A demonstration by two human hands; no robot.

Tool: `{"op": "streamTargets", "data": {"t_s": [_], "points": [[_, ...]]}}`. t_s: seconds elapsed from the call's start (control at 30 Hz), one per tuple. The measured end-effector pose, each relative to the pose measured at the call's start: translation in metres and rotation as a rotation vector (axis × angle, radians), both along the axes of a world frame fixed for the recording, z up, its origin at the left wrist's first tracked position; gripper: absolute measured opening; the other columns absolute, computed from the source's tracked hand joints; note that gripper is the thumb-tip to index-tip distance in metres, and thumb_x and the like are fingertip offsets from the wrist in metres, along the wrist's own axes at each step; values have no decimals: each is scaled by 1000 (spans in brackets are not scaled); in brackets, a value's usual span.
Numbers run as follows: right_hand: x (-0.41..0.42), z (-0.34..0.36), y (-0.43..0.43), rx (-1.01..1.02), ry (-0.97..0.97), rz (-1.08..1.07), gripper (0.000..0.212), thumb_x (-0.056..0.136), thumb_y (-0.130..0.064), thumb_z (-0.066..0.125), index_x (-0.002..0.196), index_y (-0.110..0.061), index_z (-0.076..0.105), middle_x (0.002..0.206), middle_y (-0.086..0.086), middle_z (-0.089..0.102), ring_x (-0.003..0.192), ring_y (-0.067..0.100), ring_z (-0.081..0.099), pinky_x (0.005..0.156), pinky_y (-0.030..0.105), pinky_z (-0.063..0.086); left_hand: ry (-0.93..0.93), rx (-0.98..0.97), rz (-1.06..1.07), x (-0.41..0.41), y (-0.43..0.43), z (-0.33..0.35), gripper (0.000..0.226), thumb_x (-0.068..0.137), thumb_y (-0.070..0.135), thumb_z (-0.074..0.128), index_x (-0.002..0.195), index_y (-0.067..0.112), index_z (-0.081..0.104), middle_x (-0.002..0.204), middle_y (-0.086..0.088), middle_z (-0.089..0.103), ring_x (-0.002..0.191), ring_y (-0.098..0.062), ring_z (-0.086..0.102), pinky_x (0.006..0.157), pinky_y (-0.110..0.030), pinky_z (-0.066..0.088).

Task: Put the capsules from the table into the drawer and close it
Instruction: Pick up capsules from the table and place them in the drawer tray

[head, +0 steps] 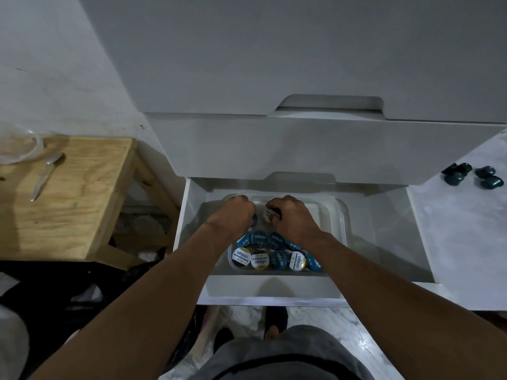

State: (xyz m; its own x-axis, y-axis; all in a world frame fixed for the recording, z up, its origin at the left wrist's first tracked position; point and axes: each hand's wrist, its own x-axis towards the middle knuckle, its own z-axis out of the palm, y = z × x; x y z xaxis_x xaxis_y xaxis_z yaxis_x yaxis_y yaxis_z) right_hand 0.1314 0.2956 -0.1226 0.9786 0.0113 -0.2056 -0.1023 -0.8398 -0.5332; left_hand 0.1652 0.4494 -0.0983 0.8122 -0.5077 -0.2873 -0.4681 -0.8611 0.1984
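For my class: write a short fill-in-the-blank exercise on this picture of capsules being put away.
1. Both hands reach into the open ____.
2. The right hand holds a ____.
3. Loose dark capsules lie on the marble surface to the person's ____.
4. A metal ____ lies on the wooden stool.

Missing words: drawer; capsule; right; spoon

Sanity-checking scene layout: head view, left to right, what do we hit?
Clear plastic container → spoon on the wooden stool → open drawer → left hand → right hand → loose capsules on the marble table.
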Motion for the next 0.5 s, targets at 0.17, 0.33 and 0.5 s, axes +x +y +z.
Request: {"op": "streamTargets", "data": {"t_s": [0.17, 0.33, 0.5], "points": [[3, 0, 12, 9, 20, 31, 37, 87, -5, 59, 123, -11, 60, 120, 18, 58, 112, 32, 55, 94, 32, 44, -49, 87, -22, -2, 6, 5, 27, 91, 22, 57, 115, 9, 58, 117, -11, 55, 109, -27, 53, 86, -36, 47], [2, 1, 18, 15, 52, 63, 39, 85, -5, 61, 123, -12, 60, 120, 17, 59, 112, 31, 55, 93, 31, 44, -65, 127, -23, -4, 10, 8, 29, 91, 21, 56, 118, 12, 57, 119, -9, 54, 108, -26, 53, 85, -36, 47], [-1, 3, 20, 15, 54, 87, 38, 85, -8, 61, 123, -12, 60, 120, 16, 60, 112, 31, 56, 93, 33, 45, -81, 150, -14, -7, 10, 8, 28, 91, 18, 57, 118, 14, 57, 119, -8, 54, 107, -25, 55, 83, -35, 48]]}}
